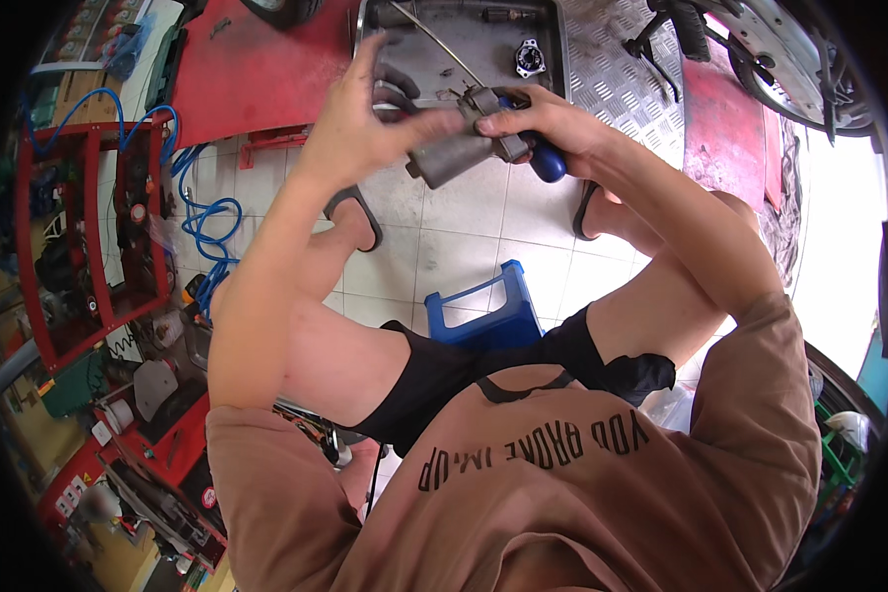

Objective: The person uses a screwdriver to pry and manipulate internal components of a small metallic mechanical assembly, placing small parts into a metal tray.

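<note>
- Pinched between thumb and fingers of the right hand (567, 128): a tilted grey metal can (454, 160), top middle of the frame.
- Spread and blurry at its left: the left hand (365, 118); cannot tell if touching.
- Could slip and bang on the floor (454, 266) if pinched too softly.
- Also tucked in the right hand: a blue-handled tool (550, 164); could poke the other hand if turned fast.

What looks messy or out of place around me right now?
The blue hose at left hangs and lies in loose, untidy loops. Your left hand's fingers look blackened, and the metal tray looks grimy. Nothing else stands out.
</note>
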Demonstrator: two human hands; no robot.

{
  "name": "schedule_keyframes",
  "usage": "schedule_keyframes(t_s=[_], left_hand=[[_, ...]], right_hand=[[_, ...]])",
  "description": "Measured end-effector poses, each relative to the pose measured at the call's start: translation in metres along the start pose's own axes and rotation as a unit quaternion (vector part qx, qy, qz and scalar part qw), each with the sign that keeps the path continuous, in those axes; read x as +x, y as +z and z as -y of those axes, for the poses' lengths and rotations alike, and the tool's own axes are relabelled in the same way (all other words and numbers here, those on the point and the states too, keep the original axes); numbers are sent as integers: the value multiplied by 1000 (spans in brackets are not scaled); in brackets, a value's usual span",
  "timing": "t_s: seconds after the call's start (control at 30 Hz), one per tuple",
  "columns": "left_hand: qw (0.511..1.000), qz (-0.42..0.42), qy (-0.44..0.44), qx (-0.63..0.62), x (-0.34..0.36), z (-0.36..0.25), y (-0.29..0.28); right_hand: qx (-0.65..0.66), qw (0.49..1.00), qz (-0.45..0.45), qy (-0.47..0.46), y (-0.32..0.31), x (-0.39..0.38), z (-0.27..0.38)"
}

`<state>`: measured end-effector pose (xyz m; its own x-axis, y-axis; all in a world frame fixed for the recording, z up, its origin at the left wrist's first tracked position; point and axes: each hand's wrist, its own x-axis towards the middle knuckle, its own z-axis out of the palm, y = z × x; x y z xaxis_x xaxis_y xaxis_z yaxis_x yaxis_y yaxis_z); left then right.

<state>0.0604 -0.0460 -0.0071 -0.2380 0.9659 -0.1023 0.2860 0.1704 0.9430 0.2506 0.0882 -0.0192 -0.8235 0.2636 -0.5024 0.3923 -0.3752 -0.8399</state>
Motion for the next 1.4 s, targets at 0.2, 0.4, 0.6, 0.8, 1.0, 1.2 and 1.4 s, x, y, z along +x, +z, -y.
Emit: schedule_keyframes(t_s=[0.2, 0.4, 0.6, 0.8, 1.0, 1.2, 1.4], left_hand=[[782, 111, -427, -441, -9, -24, 35], [761, 195, -328, -525, -18, -6, 39], [786, 100, -332, -512, -20, -12, 25], [729, -180, -347, -562, 2, 20, -2], [732, -308, -299, -529, 15, 25, -20], [757, -308, -277, -505, 22, 11, -8], [746, -307, -280, -520, 30, 14, -6]], right_hand=[[-24, 992, 43, -116, 10, -22, 12], [-249, 955, 38, -158, 12, -23, 26], [-372, 913, -95, -140, 0, -22, 30], [-267, 946, -105, -152, -24, -28, 13], [-207, 975, 18, -82, -10, -34, 9], [-319, 936, -42, -145, -10, -24, 4], [-330, 933, -65, -129, -12, -28, 8]])
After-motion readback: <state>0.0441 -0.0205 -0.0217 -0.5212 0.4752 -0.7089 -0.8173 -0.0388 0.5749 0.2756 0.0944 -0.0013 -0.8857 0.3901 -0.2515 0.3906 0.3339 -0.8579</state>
